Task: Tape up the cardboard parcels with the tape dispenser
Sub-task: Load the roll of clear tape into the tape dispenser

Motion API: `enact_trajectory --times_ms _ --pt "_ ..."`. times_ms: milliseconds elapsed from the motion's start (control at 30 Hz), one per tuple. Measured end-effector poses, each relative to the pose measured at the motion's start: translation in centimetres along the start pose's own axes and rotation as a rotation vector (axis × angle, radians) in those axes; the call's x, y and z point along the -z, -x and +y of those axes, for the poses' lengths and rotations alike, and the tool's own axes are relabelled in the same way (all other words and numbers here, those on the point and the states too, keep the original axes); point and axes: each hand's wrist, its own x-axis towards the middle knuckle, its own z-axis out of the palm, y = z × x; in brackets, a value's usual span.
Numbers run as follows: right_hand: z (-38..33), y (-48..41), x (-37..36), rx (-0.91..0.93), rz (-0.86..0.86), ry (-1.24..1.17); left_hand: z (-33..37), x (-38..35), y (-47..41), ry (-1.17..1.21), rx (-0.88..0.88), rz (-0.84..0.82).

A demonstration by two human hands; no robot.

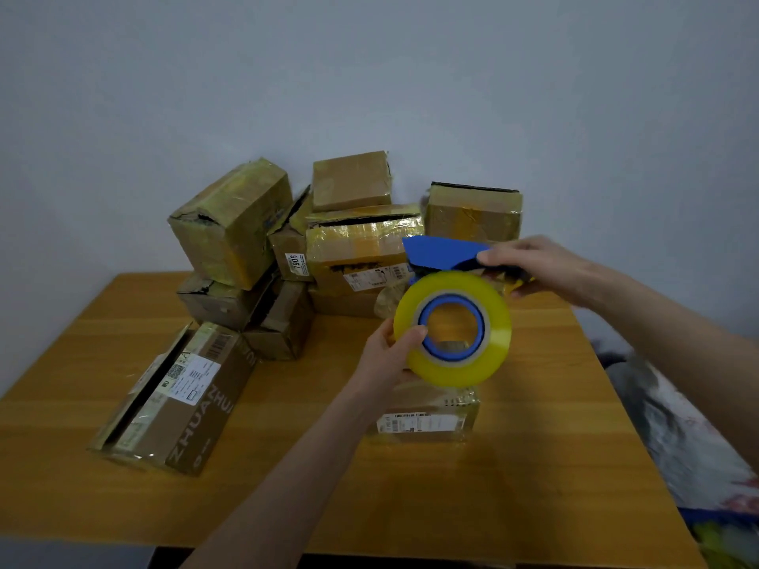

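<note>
I have the tape dispenser (439,250) up in the air above the tabletop (534,466), right of the middle and in front of the stacked parcels (361,240) that line the back edge against the wall (369,76). My left hand (390,355) grips the yellow roll of tape (451,363) at its left rim, thumb laid on the near face beside the blue core, the other fingers curled out of sight behind it. My right hand (538,264) pinches the far end of the blue frame, fingers over the top and thumb under; I cannot tell whether that end is the handle or the cutter. Directly below the roll, toward the front edge, sits a small parcel (427,420) with a label facing me, and a long parcel (176,396) lies near the left front corner with its flap gaping. I judge the roll light and rigid, with a glossy face that could slide under a thumb, so holding it at the rim and core suits it better. The frame should be stiff plastic, best taken by the handle and well clear of any toothed edge. The parcels look like soft, dented cardboard skinned in old shiny tape. I expect them to be slick and to give under pressure, so I would pin a flap flat with an open palm before drawing tape across it. A patterned cloth (677,425) hangs past the right edge.
</note>
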Motion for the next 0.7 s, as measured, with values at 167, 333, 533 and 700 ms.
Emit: enact_trajectory --times_ms 167,333,533,700 --pt "-0.5 -0.5 1.3 -0.012 -0.072 0.028 -1.2 0.7 0.8 0.009 0.045 -0.024" --pt "-0.7 -1.0 0.7 -0.028 0.005 -0.034 -0.1 1.0 0.1 -0.081 -0.03 0.024" --pt "-0.8 -0.8 0.6 0.029 0.089 -0.068 0.7 0.6 -0.1 -0.096 -0.105 0.038" --pt "0.0 -0.7 -0.4 0.031 0.167 -0.136 1.2 0.2 -0.4 -0.036 -0.085 0.017"
